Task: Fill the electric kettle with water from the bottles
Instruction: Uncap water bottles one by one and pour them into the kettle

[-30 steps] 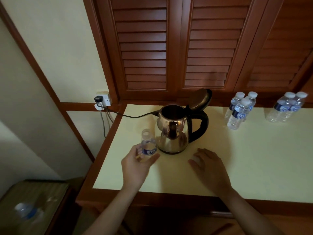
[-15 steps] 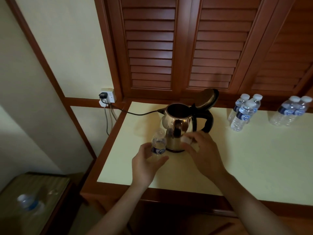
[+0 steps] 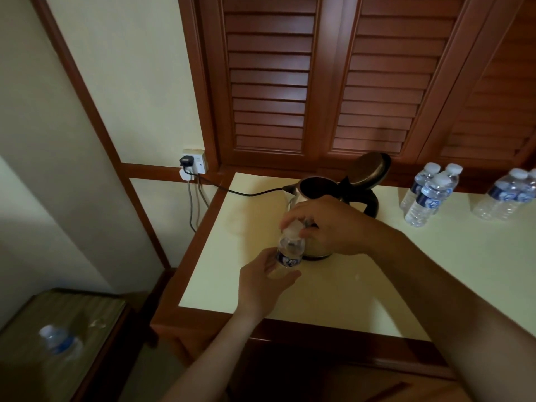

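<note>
A steel electric kettle [image 3: 311, 190] with a black handle stands on the cream counter [image 3: 362, 274], its lid [image 3: 368, 169] tipped open. In front of it, my left hand [image 3: 261, 285] grips the lower part of a small clear water bottle [image 3: 290, 252] with a blue label. My right hand [image 3: 327, 224] is closed around the bottle's white cap [image 3: 295, 227]. Whether the cap is loose cannot be told. The bottle stands upright, close to the kettle's body.
Capped water bottles stand at the back right in two groups [image 3: 429, 192] [image 3: 510, 195]. The kettle's cord [image 3: 246, 192] runs to a wall socket [image 3: 194, 163]. One more bottle [image 3: 58, 342] lies on a low wooden stand at lower left. Louvred wooden doors rise behind the counter.
My right hand rose from the counter and closed on the bottle's cap. My left hand kept hold of the bottle. The view shifted to the left.
</note>
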### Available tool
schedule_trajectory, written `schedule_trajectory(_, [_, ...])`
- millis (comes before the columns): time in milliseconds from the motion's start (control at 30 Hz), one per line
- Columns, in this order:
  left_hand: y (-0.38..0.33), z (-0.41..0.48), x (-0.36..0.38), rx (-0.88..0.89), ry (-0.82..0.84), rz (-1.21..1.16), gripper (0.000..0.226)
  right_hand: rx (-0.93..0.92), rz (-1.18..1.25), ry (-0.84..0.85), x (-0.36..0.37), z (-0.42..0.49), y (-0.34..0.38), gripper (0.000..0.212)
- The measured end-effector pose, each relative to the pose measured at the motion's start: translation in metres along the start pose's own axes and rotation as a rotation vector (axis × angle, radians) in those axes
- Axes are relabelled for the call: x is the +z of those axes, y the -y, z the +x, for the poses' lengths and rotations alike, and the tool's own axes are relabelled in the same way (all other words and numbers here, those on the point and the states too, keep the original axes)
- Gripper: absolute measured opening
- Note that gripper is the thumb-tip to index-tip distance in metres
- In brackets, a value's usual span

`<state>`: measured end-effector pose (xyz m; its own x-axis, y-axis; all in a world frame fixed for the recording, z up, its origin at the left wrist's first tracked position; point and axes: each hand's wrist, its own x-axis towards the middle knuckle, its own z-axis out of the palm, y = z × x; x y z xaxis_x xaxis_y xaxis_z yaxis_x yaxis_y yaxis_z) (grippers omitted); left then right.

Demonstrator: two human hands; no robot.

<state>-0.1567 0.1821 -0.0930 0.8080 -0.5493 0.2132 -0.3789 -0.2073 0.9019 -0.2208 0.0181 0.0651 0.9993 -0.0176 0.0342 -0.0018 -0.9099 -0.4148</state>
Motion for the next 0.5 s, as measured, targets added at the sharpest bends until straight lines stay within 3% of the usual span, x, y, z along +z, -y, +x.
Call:
schedule_trajectory(233, [0.001, 0.003, -0.002, 0.004, 0.045, -0.033, 0.046, 0.036, -0.215, 0.044, -0.009, 0.001, 0.017, 0.026])
schedule_trajectory(333, [-0.003, 0.001, -0.001, 0.013, 0.034, -0.052, 0.046, 0.060, -0.551, -0.040, 0.002, 0.003, 0.028, 0.053])
schedule_trajectory(500, [0.001, -0.002, 0.002, 0.027, 0.045, -0.016, 0.055, 0.266, -0.543, -0.238, 0.023, 0.000, 0.030, 0.052])
